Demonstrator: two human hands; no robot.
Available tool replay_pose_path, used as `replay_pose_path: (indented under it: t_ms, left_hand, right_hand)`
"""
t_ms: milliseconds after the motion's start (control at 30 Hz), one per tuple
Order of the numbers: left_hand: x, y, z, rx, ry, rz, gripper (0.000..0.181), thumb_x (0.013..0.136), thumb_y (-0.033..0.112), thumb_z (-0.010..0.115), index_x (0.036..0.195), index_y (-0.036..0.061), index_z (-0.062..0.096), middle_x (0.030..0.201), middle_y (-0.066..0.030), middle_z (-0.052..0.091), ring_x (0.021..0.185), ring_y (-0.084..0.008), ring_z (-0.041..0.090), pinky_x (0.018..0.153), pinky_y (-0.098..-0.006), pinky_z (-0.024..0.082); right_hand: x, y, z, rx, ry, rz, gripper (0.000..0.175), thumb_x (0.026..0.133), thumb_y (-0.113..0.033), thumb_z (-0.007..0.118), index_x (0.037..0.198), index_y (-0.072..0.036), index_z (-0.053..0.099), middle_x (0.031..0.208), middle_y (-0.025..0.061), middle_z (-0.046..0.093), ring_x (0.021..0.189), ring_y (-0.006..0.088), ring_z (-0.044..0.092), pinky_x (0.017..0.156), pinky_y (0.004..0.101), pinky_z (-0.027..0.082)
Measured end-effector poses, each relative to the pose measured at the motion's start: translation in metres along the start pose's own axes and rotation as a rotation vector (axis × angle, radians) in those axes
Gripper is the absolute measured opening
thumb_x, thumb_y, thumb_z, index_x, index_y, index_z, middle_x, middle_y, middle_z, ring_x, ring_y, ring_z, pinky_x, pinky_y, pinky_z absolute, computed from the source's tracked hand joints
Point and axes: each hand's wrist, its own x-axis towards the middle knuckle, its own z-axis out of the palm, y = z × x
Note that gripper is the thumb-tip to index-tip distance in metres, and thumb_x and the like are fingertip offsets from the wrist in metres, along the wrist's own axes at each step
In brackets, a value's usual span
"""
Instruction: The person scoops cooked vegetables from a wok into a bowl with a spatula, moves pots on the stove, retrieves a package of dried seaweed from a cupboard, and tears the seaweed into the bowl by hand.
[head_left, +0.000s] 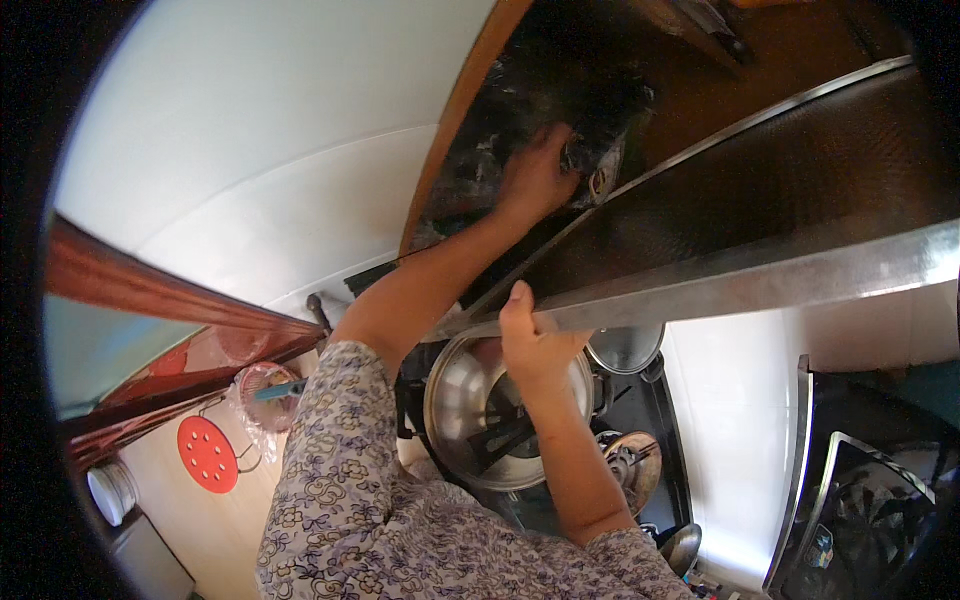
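Observation:
My left hand (541, 174) reaches into a dark, smudged compartment (487, 161) behind a brown panel with a metal border. Motion blur and deep shadow hide its fingertips, so I cannot tell whether it grips anything. A small pale, crumpled thing (604, 178) is just right of it. Lower down, my right hand (541, 346) holds the metal edge (712, 286) of the brown panel (735, 187) at its near corner, thumb on top and fingers beneath. Below that hand lies a steel wok (459, 420) with a dark utensil (501, 442) across it.
A glass lid (624, 351) and a round brown dish (643, 469) lie right of the wok. A dark glossy appliance (874, 487) stands at the far right. To the left are a red perforated disc (207, 454), a plastic-covered basket (264, 379) and a white tub (111, 495).

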Motion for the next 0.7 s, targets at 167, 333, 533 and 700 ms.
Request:
replay_pose_path:
  t_ms: [167,333,533,700]
  left_hand:
    - [-0.077,0.01,-0.097,0.007,-0.062,0.039,0.052,0.066,0.009,0.067,0.114,0.0066,0.047,0.112,-0.0148,0.055,0.092,-0.0342,0.057,0.074,-0.0424,0.047]
    - [-0.158,0.016,-0.177,0.084,-0.159,-0.161,0.054,0.065,0.004,0.067,0.116,0.0057,0.049,0.108,-0.0131,0.059,0.077,-0.0271,0.061,0.066,-0.0324,0.048]
    - [-0.246,0.021,-0.253,0.175,0.07,-0.116,0.058,0.065,0.009,0.067,0.121,0.0055,0.051,0.105,-0.0114,0.062,0.088,-0.022,0.062,0.077,-0.0296,0.047]
    - [-0.33,0.015,-0.321,0.303,0.102,-0.262,0.047,0.072,0.018,0.068,0.113,0.001,0.052,0.111,-0.0176,0.059,0.101,-0.0252,0.057,0.084,-0.0339,0.045]
  right_hand:
    - [-0.021,0.01,0.002,0.098,0.011,0.312,0.081,0.075,-0.012,0.064,0.133,0.009,0.011,0.133,0.022,0.025,0.121,0.0275,0.029,0.103,0.036,0.021]
    - [-0.017,0.007,0.0,0.185,-0.017,0.325,0.086,0.075,-0.013,0.063,0.135,0.007,0.004,0.133,0.0228,0.023,0.121,0.0291,0.029,0.103,0.0362,0.022]
    - [-0.01,0.003,-0.004,0.108,0.001,0.321,0.087,0.075,-0.015,0.062,0.136,0.005,0.003,0.132,0.0235,0.023,0.12,0.0295,0.03,0.102,0.036,0.023]
    - [-0.008,-0.003,0.001,0.26,0.076,0.326,0.089,0.076,-0.014,0.063,0.137,0.004,0.001,0.13,0.0227,0.025,0.117,0.0274,0.032,0.1,0.0357,0.025]
